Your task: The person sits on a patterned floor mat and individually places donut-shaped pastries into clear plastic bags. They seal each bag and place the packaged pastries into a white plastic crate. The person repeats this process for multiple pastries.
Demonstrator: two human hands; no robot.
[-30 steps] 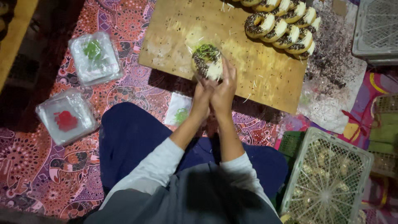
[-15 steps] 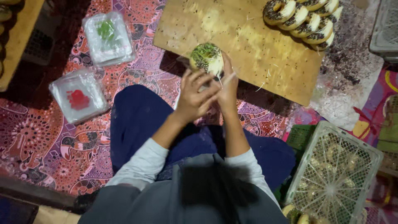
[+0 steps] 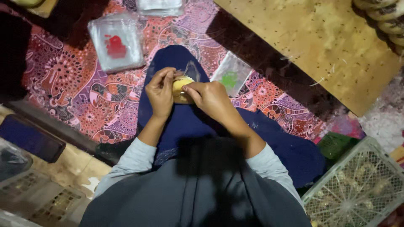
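Observation:
Over my lap, both hands hold one small round yellowish cake [image 3: 182,87] inside a clear plastic wrapper [image 3: 190,69]. My left hand [image 3: 160,91] grips its left side, thumb and fingers pinched at the wrapper's edge. My right hand [image 3: 210,97] closes on it from the right. Most of the cake is hidden by my fingers. I sit on a patterned red-purple cloth [image 3: 84,105], my knee in dark blue fabric.
A wooden board [image 3: 311,42] lies ahead on the right, with several wrapped rolls [image 3: 385,17] at its far corner. Stacks of clear plastic bags with a red mark [image 3: 117,44] and a green mark [image 3: 230,75] lie on the cloth. A white mesh crate [image 3: 357,189] stands at right, a dark phone [image 3: 29,143] at left.
My hands have come back from the wooden board to my lap. The green-topped cake they held over the board is gone from view; now they hold a yellowish cake in a wrapper.

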